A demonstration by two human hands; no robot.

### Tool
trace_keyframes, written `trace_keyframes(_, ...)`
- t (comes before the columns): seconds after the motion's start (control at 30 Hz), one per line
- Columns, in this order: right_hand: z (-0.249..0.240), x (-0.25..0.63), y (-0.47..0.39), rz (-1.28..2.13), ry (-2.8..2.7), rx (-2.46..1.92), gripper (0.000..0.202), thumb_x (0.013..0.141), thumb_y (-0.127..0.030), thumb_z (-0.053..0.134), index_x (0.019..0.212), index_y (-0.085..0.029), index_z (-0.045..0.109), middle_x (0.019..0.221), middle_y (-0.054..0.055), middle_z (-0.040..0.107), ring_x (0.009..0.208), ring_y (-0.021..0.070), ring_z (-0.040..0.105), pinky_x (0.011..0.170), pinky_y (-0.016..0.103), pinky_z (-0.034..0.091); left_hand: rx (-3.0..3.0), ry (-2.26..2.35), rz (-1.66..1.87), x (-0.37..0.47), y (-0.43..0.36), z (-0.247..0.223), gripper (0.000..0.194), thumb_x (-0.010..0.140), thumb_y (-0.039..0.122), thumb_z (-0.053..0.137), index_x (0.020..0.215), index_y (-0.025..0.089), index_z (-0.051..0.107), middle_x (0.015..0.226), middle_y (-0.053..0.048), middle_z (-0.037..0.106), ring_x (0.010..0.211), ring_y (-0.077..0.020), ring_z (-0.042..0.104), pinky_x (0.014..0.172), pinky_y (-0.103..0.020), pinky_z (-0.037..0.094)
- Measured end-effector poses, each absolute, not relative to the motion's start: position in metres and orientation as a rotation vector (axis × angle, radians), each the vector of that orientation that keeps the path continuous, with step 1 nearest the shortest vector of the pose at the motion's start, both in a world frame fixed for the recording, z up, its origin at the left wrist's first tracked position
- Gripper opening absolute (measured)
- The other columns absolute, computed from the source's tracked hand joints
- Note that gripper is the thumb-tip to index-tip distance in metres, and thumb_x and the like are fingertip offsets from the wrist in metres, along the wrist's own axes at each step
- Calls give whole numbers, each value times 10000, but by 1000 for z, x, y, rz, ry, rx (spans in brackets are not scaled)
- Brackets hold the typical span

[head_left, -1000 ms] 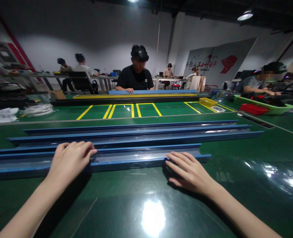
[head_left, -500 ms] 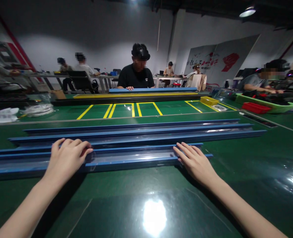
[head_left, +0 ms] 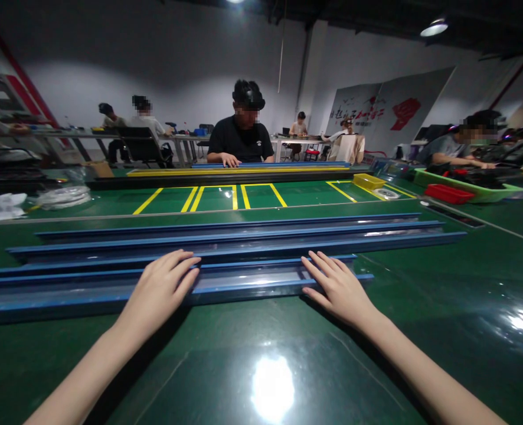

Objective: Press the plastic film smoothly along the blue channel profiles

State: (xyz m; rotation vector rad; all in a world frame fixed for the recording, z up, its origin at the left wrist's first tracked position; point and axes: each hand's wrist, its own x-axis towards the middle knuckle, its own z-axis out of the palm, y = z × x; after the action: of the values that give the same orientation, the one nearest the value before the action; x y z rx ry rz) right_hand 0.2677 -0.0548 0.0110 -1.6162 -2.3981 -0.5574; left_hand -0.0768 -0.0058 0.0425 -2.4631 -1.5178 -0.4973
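A long blue channel-shaped profile [head_left: 248,282] lies crosswise on the green table in front of me, its trough lined with something clear and shiny. My left hand [head_left: 164,283] rests over its middle, fingers stretched out across the trough towards the far rim. Near the profile's right end is my right hand [head_left: 334,283], fingers spread over the trough and the thumb by the near rim. Neither hand is wrapped round anything. Just beyond lie more blue profiles [head_left: 288,243] of the same kind, roughly parallel.
Across the table a person in black [head_left: 244,139] has a hand on other long strips. Yellow tape [head_left: 221,186] marks the table. To the right are a yellow tray [head_left: 370,181], a red tray [head_left: 448,193], a green tray [head_left: 494,192] and a dark flat phone-like object [head_left: 454,213].
My left hand has slid right along the near profile, its fingers straightening. My right hand stays near the right end, its fingers more spread. The blue strip by the person opposite sits lower.
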Motion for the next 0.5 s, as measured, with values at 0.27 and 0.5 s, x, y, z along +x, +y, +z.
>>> trace_keyframes(0.27, 14, 245, -53, -418, -2377, -1645, 593, 782, -460, 402, 1298, -187, 303, 1324, 119, 337, 1208, 247, 285, 939, 414, 271, -2646, -1218, -474, -31, -33, 24, 435, 837, 445, 312, 1209, 246, 418, 1246, -34, 451, 1172, -198, 353, 936, -361, 316)
trace_keyframes(0.5, 16, 214, -53, -292, -2359, -1615, 620, 745, -410, 452, 1300, -181, 296, 1346, 122, 294, 1224, 258, 248, 959, 424, 240, -2656, -1108, -521, 15, -33, 26, 398, 851, 361, 308, 1183, 194, 449, 1222, -63, 475, 1146, -202, 386, 926, -367, 323)
